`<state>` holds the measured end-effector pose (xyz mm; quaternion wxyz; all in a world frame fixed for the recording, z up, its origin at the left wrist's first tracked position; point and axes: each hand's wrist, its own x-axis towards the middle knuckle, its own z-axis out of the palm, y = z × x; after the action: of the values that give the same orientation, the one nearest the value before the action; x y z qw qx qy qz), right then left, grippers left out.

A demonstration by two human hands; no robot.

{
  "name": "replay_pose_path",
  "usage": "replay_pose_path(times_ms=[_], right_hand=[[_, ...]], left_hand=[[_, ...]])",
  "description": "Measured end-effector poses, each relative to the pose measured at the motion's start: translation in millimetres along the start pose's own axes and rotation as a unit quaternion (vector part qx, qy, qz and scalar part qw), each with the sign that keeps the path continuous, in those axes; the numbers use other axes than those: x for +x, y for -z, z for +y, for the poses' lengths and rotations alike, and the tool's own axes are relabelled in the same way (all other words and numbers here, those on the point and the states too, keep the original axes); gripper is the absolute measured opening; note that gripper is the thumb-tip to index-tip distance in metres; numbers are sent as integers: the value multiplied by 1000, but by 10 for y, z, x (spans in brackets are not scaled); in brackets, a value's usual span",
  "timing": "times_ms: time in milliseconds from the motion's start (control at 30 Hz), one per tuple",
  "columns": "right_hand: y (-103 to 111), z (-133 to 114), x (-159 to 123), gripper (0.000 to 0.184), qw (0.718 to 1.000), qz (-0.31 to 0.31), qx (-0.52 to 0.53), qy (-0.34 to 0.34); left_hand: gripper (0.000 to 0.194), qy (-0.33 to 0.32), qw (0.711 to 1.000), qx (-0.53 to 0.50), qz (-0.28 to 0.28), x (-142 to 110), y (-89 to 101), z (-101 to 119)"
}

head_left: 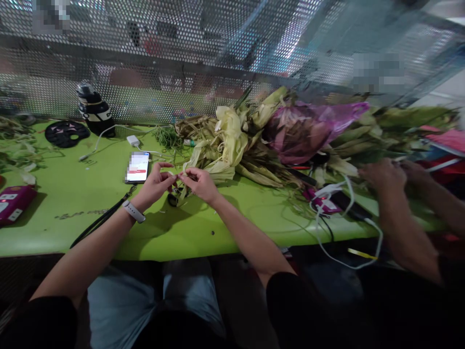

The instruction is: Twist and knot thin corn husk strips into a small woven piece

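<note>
My left hand (155, 183), with a pale watch band on the wrist, is closed in a pinch above the green table. Its fingertips meet those of my right hand (202, 185), which pinches a thin strip of corn husk (184, 194). The strip hangs below the fingers, and its ends are hard to make out. Just behind and right of my hands lies a heap of dried corn husks (232, 138). A small dark round object (173, 198) sits on the table under my fingers. Left of my hands a phone (137, 167) lies with its screen lit.
A white charger (133, 141), dark bottle (95, 110) and black mask-like piece (67, 134) stand behind. Magenta boxes (16, 203) lie on both sides. A pink plastic bag (301, 128) rests on husks. At right, another person's hands (387, 174) work near white cables. Perforated metal (163, 58) backs the table.
</note>
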<state>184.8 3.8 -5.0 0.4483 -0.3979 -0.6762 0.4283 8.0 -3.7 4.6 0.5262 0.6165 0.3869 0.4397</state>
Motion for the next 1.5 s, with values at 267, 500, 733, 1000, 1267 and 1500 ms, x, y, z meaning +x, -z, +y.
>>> replay_pose_path(times_ms=[267,500,733,1000,1267,1500], right_hand=[[18,21,10,22,996,-27,49,-72],[143,-30,20,23,994,-7,86,-70],[107,-38,17,25,992,0,104,-75],[9,14,8,26,997,23,57,-40],[-47,44,-10,21,993,89,-28,74],[-66,12,3,26,994,82,-24,70]], left_hand=[[35,-28,999,26,-14,6,1,5],[32,-35,999,0,-3,7,88,92],[24,30,997,32,-58,-34,68,170],[30,60,996,-8,-68,-26,-4,81],[30,26,999,10,-35,2,-6,49],[19,42,998,-10,-44,-8,0,57]])
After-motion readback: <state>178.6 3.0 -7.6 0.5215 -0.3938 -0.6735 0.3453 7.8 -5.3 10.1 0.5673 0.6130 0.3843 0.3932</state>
